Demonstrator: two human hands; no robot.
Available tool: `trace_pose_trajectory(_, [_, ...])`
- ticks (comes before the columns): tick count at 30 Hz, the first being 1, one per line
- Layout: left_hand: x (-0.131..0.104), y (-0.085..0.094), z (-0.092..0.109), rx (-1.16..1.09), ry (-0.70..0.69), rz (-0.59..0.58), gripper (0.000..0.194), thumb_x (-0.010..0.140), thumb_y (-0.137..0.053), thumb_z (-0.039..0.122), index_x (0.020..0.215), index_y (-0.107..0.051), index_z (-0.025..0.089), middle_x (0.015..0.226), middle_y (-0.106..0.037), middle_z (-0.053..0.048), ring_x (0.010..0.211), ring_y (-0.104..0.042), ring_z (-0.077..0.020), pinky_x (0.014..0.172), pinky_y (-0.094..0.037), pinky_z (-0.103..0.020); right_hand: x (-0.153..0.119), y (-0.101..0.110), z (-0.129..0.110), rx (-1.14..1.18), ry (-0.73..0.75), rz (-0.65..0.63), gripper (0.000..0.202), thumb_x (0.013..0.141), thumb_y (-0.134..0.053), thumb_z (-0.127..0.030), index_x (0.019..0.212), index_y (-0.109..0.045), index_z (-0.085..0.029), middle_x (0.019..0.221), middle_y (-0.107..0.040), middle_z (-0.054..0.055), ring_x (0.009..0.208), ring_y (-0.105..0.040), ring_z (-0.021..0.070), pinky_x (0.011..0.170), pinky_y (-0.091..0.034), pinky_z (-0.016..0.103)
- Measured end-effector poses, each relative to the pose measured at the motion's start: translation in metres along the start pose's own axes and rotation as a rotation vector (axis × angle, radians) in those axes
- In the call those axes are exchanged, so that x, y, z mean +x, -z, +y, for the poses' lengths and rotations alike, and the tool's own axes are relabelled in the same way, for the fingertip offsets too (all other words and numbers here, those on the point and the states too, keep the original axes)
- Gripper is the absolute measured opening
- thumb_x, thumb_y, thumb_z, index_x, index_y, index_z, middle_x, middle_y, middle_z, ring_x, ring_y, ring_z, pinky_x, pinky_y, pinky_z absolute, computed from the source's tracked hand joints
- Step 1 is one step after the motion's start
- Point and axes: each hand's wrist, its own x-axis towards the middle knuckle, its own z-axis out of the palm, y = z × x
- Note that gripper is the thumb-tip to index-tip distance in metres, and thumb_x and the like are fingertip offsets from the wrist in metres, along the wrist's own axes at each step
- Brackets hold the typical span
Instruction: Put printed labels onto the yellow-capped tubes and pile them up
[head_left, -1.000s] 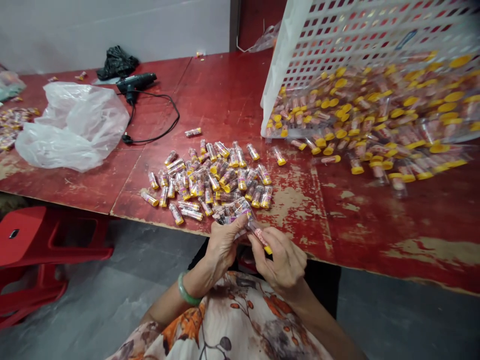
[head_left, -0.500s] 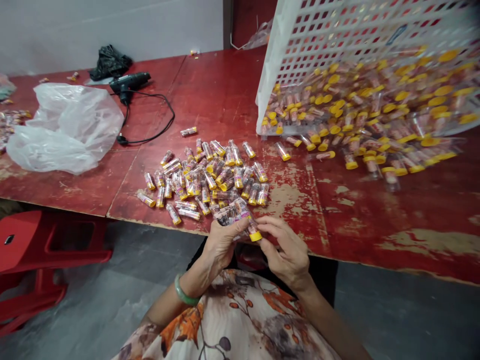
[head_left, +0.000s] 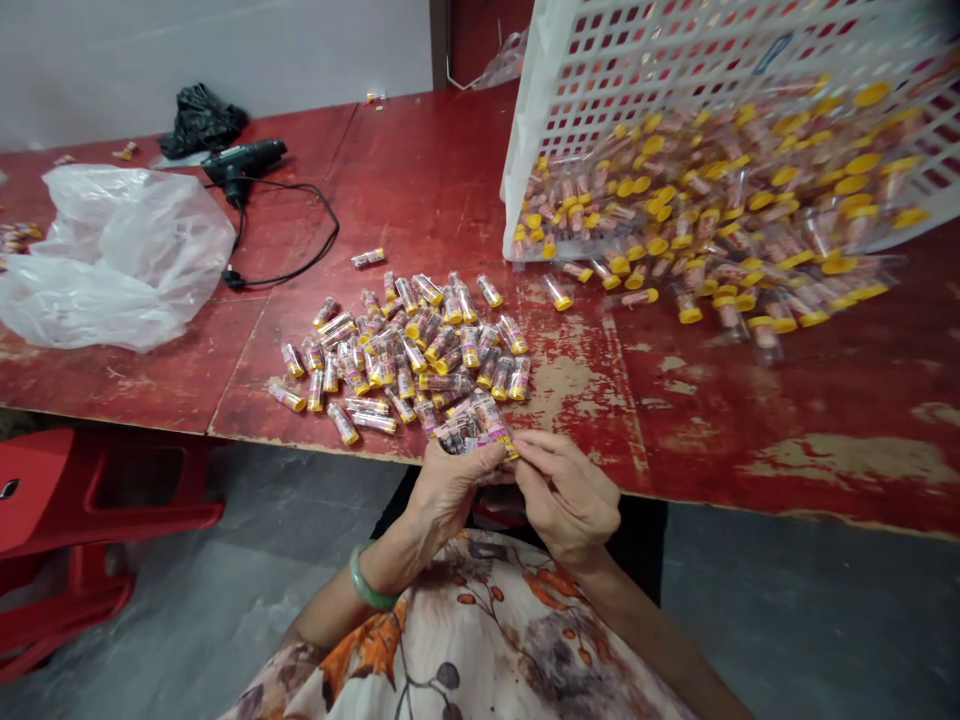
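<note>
My left hand (head_left: 448,490) is closed around a stack of flat printed plastic sleeves (head_left: 474,424), its thumb lying on top. The fingertips of my right hand (head_left: 566,490) are closed in a pinch at the stack's right edge, beside a yellow strip. Whether a tube is between these fingers I cannot tell. Just beyond the hands lies a loose pile of small clear tubes with yellow caps (head_left: 386,360), many wrapped in printed sleeves.
A white perforated crate (head_left: 517,190) lies tipped on its side at the right, with yellow-capped tubes (head_left: 720,220) spilling onto the red table (head_left: 697,420). At the left are a crumpled clear bag (head_left: 127,260), a corded heat gun (head_left: 244,160), a black bag (head_left: 201,120) and a red stool (head_left: 52,490).
The yellow-capped tube seen between my hands is no longer plainly visible there. My right fingers have moved up to the sleeves' edge. The view has shifted slightly.
</note>
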Motion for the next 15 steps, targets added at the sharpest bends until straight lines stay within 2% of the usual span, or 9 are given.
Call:
trace_pose_trajectory(6, [0.005, 0.001, -0.004, 0.008, -0.026, 0.000, 0.040, 0.050, -0.087, 0.021, 0.085, -0.068, 0.013, 0.077, -0.068, -0.004, 0.065, -0.062, -0.0139, 0.062, -0.052, -0.026, -0.004, 0.002, 0.007, -0.082, 0.057, -0.022, 0.031, 0.077, -0.059, -0.001, 0.101, -0.066, -0.019, 0.090, -0.070, 0.008, 0.079, -0.068, 0.0175, 0.067, -0.058, 0.029])
trace_pose_trajectory(12, [0.016, 0.000, -0.018, 0.055, -0.022, 0.015, 0.033, 0.052, -0.086, 0.024, 0.077, -0.067, 0.012, 0.071, -0.068, -0.003, 0.058, -0.062, -0.0128, 0.058, -0.052, -0.025, -0.013, 0.007, 0.021, -0.335, 0.235, -0.065, 0.032, 0.076, -0.059, 0.001, 0.104, -0.064, -0.015, 0.081, -0.070, 0.009, 0.071, -0.068, 0.0169, 0.065, -0.056, 0.027])
trace_pose_trajectory(15, [0.022, -0.004, -0.025, 0.114, 0.028, -0.002, 0.033, 0.054, -0.085, 0.030, 0.074, -0.067, 0.011, 0.066, -0.067, -0.004, 0.053, -0.061, -0.0133, 0.055, -0.053, -0.026, -0.018, 0.010, 0.028, -0.318, 0.169, -0.013, 0.031, 0.076, -0.059, 0.000, 0.101, -0.066, -0.016, 0.079, -0.070, 0.007, 0.069, -0.068, 0.0166, 0.063, -0.056, 0.027])
